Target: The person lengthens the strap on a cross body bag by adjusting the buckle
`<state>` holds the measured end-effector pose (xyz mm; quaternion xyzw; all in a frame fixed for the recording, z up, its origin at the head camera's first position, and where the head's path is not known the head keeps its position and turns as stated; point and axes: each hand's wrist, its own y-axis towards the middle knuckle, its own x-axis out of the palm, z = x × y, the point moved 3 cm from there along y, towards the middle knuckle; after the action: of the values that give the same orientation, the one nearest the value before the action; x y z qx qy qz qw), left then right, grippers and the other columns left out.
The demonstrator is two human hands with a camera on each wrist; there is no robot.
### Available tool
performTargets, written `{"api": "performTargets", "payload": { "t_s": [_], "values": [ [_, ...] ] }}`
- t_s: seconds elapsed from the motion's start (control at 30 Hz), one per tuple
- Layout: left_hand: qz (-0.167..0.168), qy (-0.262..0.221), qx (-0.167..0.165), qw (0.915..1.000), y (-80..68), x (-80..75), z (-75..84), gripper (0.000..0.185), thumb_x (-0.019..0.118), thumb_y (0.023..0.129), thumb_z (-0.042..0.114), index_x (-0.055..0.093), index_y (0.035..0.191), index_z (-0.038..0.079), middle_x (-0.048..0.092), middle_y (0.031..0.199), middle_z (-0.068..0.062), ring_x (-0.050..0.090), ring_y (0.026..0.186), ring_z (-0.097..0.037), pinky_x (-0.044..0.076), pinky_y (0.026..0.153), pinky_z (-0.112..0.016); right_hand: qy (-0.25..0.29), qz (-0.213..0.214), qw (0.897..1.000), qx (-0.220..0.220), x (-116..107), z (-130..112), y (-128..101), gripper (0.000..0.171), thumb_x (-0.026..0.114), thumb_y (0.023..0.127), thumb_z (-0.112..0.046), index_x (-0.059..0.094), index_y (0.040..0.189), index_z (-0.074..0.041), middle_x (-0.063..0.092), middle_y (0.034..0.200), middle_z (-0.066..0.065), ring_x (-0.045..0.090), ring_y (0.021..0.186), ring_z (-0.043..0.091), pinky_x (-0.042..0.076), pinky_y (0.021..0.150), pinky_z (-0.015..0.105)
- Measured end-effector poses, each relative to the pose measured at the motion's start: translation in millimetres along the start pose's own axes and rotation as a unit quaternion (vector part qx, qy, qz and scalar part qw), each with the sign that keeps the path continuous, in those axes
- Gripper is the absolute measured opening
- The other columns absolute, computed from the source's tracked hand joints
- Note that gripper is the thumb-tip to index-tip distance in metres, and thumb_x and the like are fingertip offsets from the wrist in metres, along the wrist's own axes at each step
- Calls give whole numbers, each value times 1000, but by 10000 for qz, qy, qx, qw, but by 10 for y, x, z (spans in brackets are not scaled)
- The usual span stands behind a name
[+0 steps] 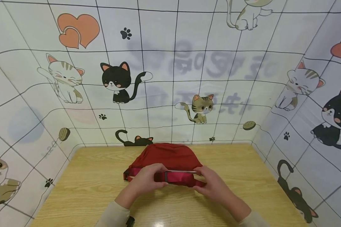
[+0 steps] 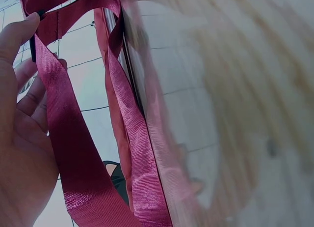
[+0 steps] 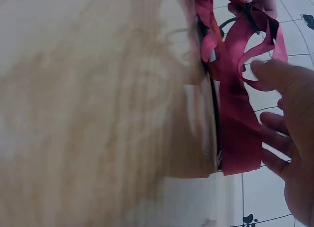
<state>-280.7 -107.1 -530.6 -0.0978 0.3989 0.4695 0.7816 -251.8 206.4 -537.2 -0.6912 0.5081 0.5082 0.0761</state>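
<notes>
A red waist bag (image 1: 167, 156) lies on the table with its strap toward me. My left hand (image 1: 149, 179) pinches the shiny crimson strap (image 1: 180, 177) at a dark strap slider (image 1: 166, 176). In the left wrist view, the thumb (image 2: 24, 33) rests on that slider, and the strap hangs in a long loop beside the palm. At the other end of the raised length, my right hand (image 1: 213, 184) holds the strap between thumb and fingers. The strap (image 3: 240, 119) twists in front of that hand's fingers in the right wrist view.
A black plastic piece (image 1: 129, 221) lies by my left sleeve at the table's front. Another dark fitting (image 1: 126, 174) sits at the bag's left corner. Cat-patterned cloth walls (image 1: 159, 69) surround the wooden table (image 1: 88, 176) at the back and sides.
</notes>
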Motion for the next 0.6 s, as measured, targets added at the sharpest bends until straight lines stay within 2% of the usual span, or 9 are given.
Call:
{"api": "performTargets", "payload": {
  "t_s": [0.1, 0.23, 0.4, 0.6],
  "values": [
    [-21, -3, -46, 10000, -2, -10, -8, 37, 94, 93, 31, 69, 120, 38, 69, 113, 23, 65, 104, -4, 57, 95, -35, -366, -42, 9992, -133, 45, 45, -32, 55, 97, 86, -11, 68, 133, -12, 73, 114, -1, 72, 102, 18, 63, 86, 39],
    [-64, 10, -98, 9999, -8, -28, -19, 36, 93, 93, 30, 69, 119, 38, 69, 111, 22, 65, 103, -6, 57, 94, -36, -925, -3, 9949, -407, 70, 74, -47, 44, 94, 88, -8, 72, 126, -16, 78, 105, -5, 72, 91, 13, 60, 83, 41],
    [-176, 308, -102, 9993, -6, -51, -41, 37, 95, 91, 28, 68, 114, 36, 68, 104, 21, 64, 99, -9, 55, 89, -33, -1284, 66, 9897, -633, 61, 120, -47, 37, 89, 90, -6, 78, 123, -19, 82, 107, -7, 72, 89, 12, 55, 84, 44],
    [-339, 565, -75, 9978, -13, -88, -98, 37, 96, 88, 27, 67, 109, 34, 67, 98, 22, 62, 95, -7, 53, 84, -31, -1721, 128, 9809, -902, -2, 221, -58, 36, 90, 87, -3, 81, 118, -17, 80, 102, -4, 74, 88, 16, 53, 82, 43]
  ]
}}
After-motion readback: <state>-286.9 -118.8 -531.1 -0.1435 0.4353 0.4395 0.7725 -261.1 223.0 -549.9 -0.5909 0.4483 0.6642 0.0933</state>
